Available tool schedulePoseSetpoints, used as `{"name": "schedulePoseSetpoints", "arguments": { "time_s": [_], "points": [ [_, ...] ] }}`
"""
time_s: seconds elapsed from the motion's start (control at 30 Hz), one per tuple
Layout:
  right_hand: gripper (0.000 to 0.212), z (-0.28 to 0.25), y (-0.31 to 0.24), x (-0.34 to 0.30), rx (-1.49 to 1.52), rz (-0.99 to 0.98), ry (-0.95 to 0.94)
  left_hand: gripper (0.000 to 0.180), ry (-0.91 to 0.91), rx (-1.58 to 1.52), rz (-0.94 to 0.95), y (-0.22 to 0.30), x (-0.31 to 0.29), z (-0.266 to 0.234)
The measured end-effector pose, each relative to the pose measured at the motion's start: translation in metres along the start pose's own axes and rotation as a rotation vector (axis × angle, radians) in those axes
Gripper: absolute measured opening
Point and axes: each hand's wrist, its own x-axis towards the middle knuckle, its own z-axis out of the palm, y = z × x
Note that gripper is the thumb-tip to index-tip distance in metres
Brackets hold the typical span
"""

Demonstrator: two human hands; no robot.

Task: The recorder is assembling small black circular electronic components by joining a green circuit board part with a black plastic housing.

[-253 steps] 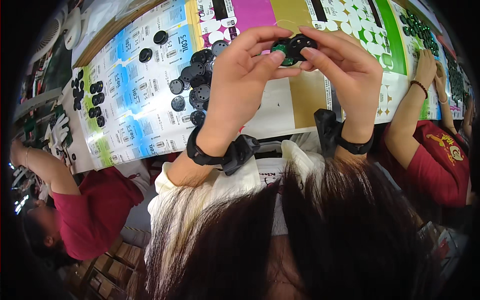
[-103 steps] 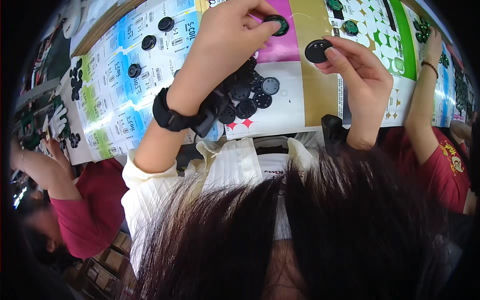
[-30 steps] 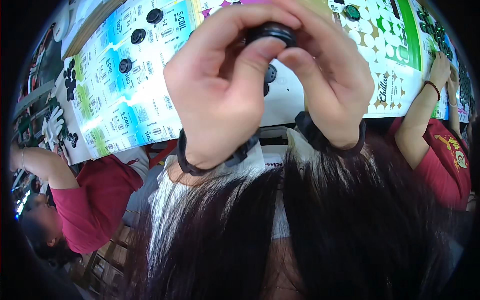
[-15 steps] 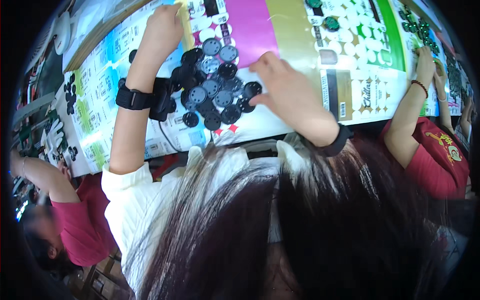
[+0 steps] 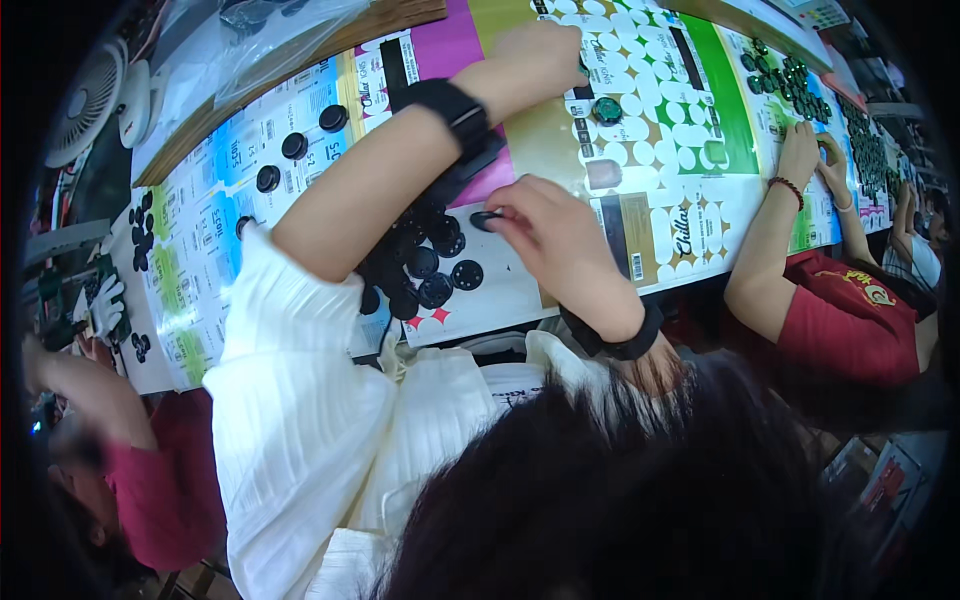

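My right hand [image 5: 565, 250] pinches a small black disc [image 5: 485, 220] between thumb and fingertips, at the right edge of a loose heap of black discs [image 5: 436, 290], some with small holes. My left arm stretches over that heap and hides part of it. Out at the far side, my left hand [image 5: 540, 62] is curled with its back towards me; a dark green round piece [image 5: 584, 74] shows at its fingertips, mostly covered. Just nearer lies another dark green round piece [image 5: 607, 110]. Thicker black round pieces [image 5: 294, 146] stand in a slanting row left of my left arm.
Printed coloured sheets [image 5: 665, 235] cover the table. A wooden rail [image 5: 290, 80] edges its far left side, with clear plastic film [image 5: 290, 30] behind. A co-worker's hands [image 5: 800, 155] are at the right near green pieces [image 5: 790, 85]. Another person in red is at the left.
My left hand has swung rightward from the far left to a green piece, uncovering the row of black pieces. My right hand, earlier spread beside the heap, now pinches a disc. The view has shifted.
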Motion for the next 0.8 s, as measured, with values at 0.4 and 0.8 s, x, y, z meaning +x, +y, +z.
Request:
{"name": "schedulePoseSetpoints", "arguments": {
  "time_s": [0.4, 0.8],
  "points": [
    [0.009, -0.046, 0.017, -0.006, 0.188, 0.152, 0.319, 0.025, 0.034, -0.259, 0.098, -0.006, 0.01, 0.028],
    [0.01, -0.077, 0.035, -0.03, 0.281, 0.374, 0.431, 0.034, 0.027, -0.14, 0.259, 0.031, 0.02, 0.045]
  ]
}}
